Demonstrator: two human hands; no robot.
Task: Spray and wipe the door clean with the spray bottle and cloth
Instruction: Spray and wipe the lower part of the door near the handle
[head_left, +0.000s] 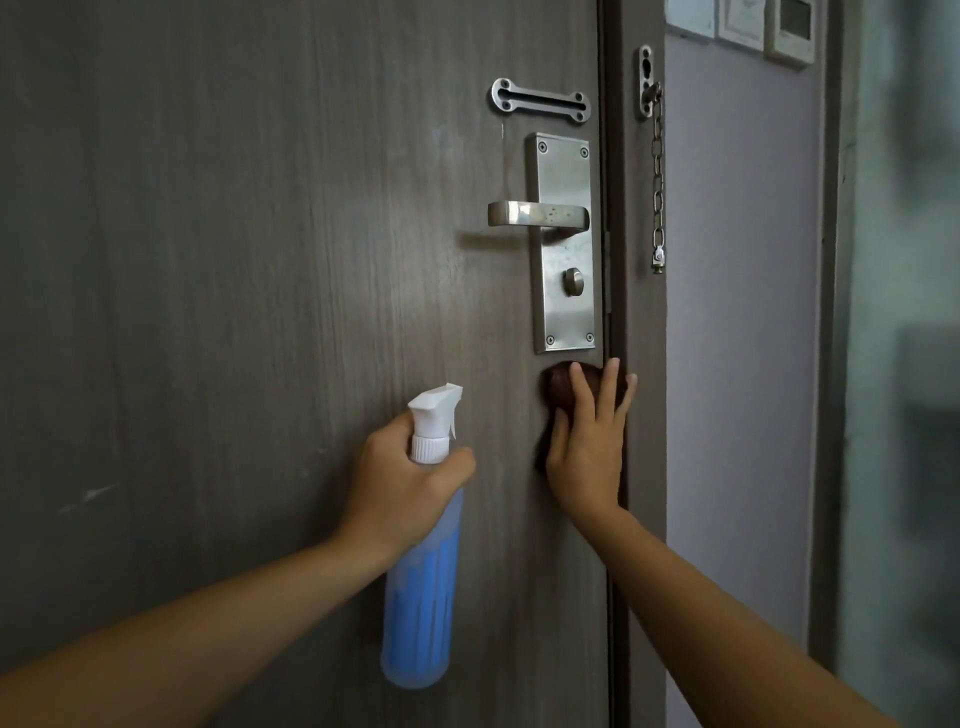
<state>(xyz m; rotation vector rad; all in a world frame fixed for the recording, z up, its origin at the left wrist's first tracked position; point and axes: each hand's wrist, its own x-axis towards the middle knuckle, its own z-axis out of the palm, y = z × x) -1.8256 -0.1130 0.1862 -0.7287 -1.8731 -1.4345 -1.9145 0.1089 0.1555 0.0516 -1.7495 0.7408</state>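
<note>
Your widest free run is the door (234, 260) panel left of and above the spray bottle (423, 561). Rightward it gets tight: lock plate (563, 291) and lever handle (537, 213) sit just above the cloth (558, 384), door frame (641, 332) touches your fingertips, chain (658, 182) hangs higher up.

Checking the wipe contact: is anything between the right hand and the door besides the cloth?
Nothing visible. The right hand presses the cloth flat against the door, just below the lock plate.
</note>
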